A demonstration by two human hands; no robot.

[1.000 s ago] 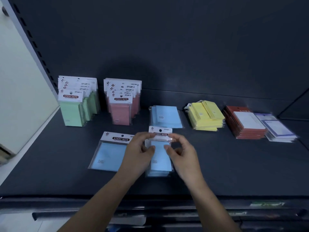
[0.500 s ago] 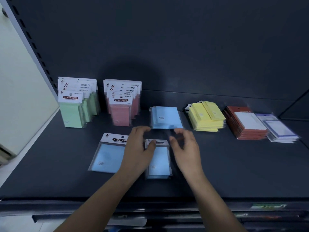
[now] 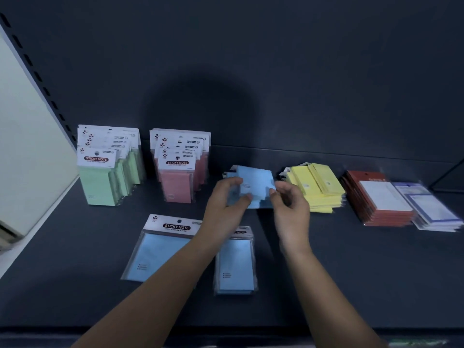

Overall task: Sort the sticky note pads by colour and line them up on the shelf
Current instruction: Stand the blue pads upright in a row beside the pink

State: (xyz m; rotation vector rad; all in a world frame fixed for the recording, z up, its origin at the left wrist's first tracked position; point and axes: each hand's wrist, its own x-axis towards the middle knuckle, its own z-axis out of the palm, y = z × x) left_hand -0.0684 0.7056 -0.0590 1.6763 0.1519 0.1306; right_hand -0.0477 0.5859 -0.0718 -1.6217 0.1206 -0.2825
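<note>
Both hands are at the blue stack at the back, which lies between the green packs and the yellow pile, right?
No. The head view shows the left hand and right hand at the blue stack, but it lies between the pink packs and the yellow pile.

The shelf [image 3: 351, 272] is bare across its front right, a wide way in from the front edge to the yellow stack [image 3: 313, 187], red stack [image 3: 376, 199] and purple stack [image 3: 431, 209]. Front left, two flat blue packs, large [image 3: 155, 254] and small [image 3: 234, 264], take the floor, and the left forearm lies over the narrow lane between them. At the back, green pads [image 3: 100, 182] and pink pads [image 3: 177, 184] stand upright with a slim gap between them. A bare strip runs in front of them. Both hands — left [image 3: 226, 204], right [image 3: 288, 209] — crowd the blue stack [image 3: 256, 182], closing its side gaps. Above the stacks there is open room against the back wall [image 3: 301, 71].
</note>
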